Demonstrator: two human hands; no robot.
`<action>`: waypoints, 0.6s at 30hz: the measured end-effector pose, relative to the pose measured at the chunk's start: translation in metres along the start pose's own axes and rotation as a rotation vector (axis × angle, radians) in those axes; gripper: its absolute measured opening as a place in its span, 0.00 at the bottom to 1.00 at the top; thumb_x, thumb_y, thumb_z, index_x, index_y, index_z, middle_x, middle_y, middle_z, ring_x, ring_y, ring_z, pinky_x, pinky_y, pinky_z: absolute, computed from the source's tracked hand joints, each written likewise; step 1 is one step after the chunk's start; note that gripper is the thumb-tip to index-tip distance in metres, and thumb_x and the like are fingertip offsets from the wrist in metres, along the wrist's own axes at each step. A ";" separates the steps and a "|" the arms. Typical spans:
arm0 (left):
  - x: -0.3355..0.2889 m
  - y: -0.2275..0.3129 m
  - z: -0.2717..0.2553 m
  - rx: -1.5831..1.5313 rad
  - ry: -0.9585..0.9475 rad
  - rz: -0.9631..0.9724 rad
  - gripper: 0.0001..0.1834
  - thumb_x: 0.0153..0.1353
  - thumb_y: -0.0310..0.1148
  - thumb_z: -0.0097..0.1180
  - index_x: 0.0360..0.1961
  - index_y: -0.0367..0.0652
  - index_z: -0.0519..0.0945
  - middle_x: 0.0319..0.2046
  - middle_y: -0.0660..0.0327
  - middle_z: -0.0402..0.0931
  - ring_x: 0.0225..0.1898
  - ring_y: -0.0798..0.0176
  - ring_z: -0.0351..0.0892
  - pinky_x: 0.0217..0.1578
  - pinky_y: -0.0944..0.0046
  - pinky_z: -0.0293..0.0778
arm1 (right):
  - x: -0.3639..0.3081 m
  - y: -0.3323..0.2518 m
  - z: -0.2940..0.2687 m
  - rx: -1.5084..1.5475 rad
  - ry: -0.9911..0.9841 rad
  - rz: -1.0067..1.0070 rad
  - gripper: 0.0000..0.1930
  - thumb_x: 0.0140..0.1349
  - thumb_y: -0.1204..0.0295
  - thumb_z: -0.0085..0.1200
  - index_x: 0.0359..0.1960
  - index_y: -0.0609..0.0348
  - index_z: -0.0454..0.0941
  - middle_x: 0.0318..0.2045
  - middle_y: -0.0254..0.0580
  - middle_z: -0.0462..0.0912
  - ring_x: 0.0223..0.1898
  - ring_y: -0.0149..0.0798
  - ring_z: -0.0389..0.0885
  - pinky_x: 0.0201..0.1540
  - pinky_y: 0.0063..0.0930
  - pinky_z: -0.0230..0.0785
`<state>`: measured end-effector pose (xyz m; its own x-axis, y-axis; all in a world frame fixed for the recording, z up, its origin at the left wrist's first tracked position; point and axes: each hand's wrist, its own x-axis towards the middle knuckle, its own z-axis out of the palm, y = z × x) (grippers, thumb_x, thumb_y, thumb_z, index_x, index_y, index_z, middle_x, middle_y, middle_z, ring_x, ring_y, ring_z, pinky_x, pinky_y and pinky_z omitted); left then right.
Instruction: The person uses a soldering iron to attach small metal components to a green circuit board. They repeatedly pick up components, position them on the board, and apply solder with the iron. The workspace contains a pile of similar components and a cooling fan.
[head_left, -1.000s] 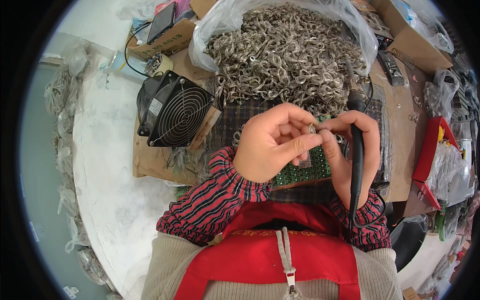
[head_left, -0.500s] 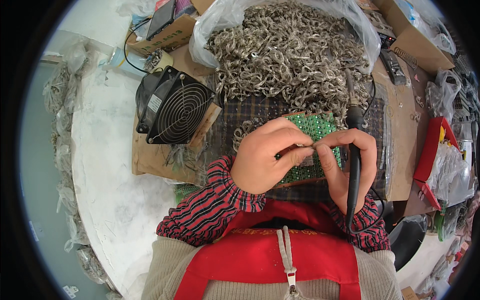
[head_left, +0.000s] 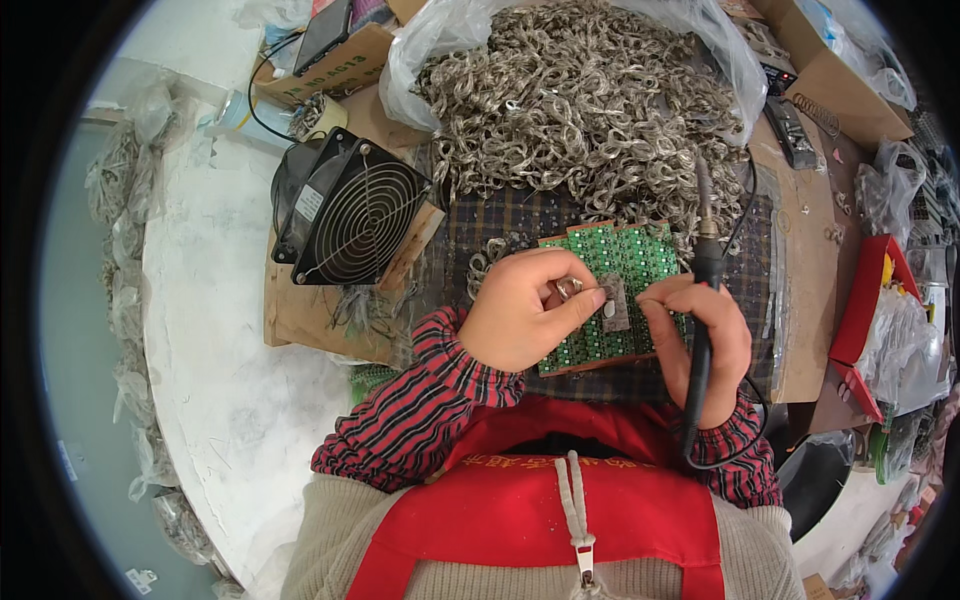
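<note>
My left hand [head_left: 522,315] is closed over the left part of a green circuit board panel [head_left: 642,258]. A small silvery loop of wire [head_left: 568,288] is pinched in its curled fingers. To the right, my right hand [head_left: 732,335] has a black-handled soldering iron [head_left: 709,262] lodged in it, tip pointing away from me. Its thumb and forefinger come together above the board's right side; whether they also pinch a fine wire end is too small to tell. Between the hands, a greyish rectangular piece [head_left: 617,312] lies on the board.
A large heap of silvery wire loops [head_left: 570,110] fills a clear plastic bag [head_left: 402,85] beyond the board. At left stands a black fan [head_left: 362,215] on a wooden block. On the right are a red box [head_left: 850,330] and a coiled-spring iron stand [head_left: 815,112]. A checked cloth [head_left: 520,215] lies beneath.
My hands, touching at the fingertips before, have drawn apart. The right moved slightly right with the iron; the left turned, showing the wire loop. More of the board and the greyish piece shows.
</note>
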<state>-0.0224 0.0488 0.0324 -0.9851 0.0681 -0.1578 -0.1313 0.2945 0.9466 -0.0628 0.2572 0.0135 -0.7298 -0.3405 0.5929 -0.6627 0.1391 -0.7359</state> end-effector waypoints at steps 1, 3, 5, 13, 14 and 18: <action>0.000 -0.003 0.001 0.078 0.007 0.040 0.07 0.67 0.28 0.63 0.35 0.34 0.81 0.27 0.66 0.75 0.21 0.77 0.70 0.21 0.74 0.62 | -0.003 -0.001 0.001 0.056 0.052 0.067 0.16 0.55 0.88 0.65 0.43 0.60 0.77 0.32 0.46 0.86 0.33 0.48 0.85 0.38 0.34 0.76; 0.001 -0.006 0.004 0.233 0.016 0.059 0.07 0.67 0.29 0.64 0.34 0.34 0.81 0.25 0.67 0.75 0.22 0.78 0.70 0.22 0.74 0.61 | -0.008 -0.002 -0.001 0.010 0.037 0.118 0.17 0.55 0.87 0.66 0.43 0.60 0.77 0.34 0.47 0.87 0.34 0.48 0.85 0.38 0.34 0.76; 0.002 -0.005 0.005 0.287 0.019 0.065 0.08 0.67 0.30 0.63 0.35 0.35 0.81 0.23 0.67 0.75 0.20 0.78 0.70 0.21 0.74 0.61 | -0.012 -0.004 -0.001 -0.001 0.034 0.136 0.17 0.55 0.86 0.67 0.44 0.60 0.77 0.36 0.47 0.87 0.35 0.49 0.86 0.39 0.34 0.76; -0.014 0.010 -0.005 -0.330 -0.227 -0.343 0.09 0.70 0.32 0.62 0.37 0.35 0.81 0.22 0.66 0.75 0.17 0.77 0.70 0.18 0.73 0.63 | -0.018 -0.011 0.011 0.081 -0.054 0.161 0.19 0.57 0.84 0.67 0.47 0.60 0.73 0.37 0.46 0.86 0.36 0.44 0.84 0.41 0.35 0.74; -0.014 0.009 -0.005 -0.270 -0.194 -0.207 0.09 0.70 0.31 0.62 0.37 0.35 0.81 0.23 0.67 0.75 0.18 0.77 0.71 0.19 0.73 0.64 | -0.019 -0.012 0.012 0.108 -0.028 0.187 0.19 0.55 0.83 0.68 0.46 0.60 0.75 0.35 0.46 0.86 0.33 0.46 0.83 0.36 0.35 0.74; -0.010 -0.002 0.000 -0.042 -0.092 0.059 0.08 0.69 0.31 0.63 0.35 0.36 0.82 0.24 0.67 0.76 0.23 0.77 0.74 0.23 0.73 0.67 | -0.020 -0.011 0.012 0.043 -0.036 0.160 0.16 0.59 0.83 0.66 0.45 0.61 0.74 0.34 0.43 0.83 0.31 0.41 0.81 0.37 0.33 0.73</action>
<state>-0.0125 0.0477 0.0320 -0.9772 0.1720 -0.1242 -0.0794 0.2468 0.9658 -0.0387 0.2512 0.0060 -0.8181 -0.3508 0.4557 -0.5304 0.1542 -0.8336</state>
